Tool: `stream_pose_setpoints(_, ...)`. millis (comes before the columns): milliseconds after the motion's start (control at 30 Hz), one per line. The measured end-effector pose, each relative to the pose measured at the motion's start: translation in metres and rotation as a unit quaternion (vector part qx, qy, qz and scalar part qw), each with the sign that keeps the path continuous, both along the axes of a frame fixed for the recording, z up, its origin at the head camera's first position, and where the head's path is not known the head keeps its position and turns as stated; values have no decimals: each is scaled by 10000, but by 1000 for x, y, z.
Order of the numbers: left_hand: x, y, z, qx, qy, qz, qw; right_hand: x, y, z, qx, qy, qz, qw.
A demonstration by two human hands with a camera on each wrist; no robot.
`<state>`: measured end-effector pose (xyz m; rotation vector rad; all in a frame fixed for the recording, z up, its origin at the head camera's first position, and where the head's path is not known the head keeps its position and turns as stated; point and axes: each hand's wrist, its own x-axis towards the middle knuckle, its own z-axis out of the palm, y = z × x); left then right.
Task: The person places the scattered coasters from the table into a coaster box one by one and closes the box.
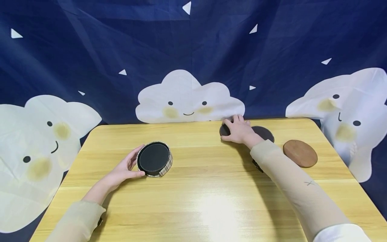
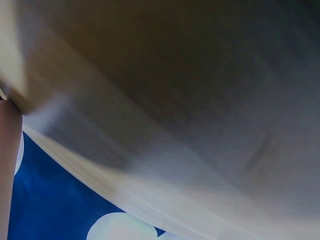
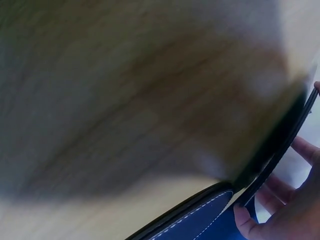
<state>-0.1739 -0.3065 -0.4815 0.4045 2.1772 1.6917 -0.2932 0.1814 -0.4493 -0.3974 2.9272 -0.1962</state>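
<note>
In the head view, my left hand [image 1: 122, 171] grips the left side of a round coaster holder [image 1: 167, 164], thumb at its front and fingers behind. Its side is plaid, and a black stitched disc fills its top. Toward the back edge of the table, my right hand [image 1: 239, 131] holds a black round coaster [image 1: 225, 131] by its rim. The right wrist view shows this coaster [image 3: 272, 165] tilted up edge-on, with the thumb and fingers along its edge. Beside it is a second black coaster [image 1: 263, 132] with white stitching [image 3: 195, 217], partly hidden by the right hand and sleeve.
A brown round disc [image 1: 300, 153] lies on the wooden table [image 1: 187, 208] to the right of my right forearm. Behind the table hangs a dark blue cloth [image 1: 151, 40] with white clouds. The left wrist view mostly shows shaded, blurred tabletop [image 2: 125, 140].
</note>
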Motion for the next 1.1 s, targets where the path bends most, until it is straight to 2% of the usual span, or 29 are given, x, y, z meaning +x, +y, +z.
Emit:
stream_pose_setpoints(600, 2, 1, -1, 8, -4, 44, 10000, 5, -7, 3, 68, 188, 180, 9996)
stream_pose_setpoints(1100, 2, 1, 0, 29, -23, 20, 10000, 14, -31, 14, 16, 655, 658, 9957)
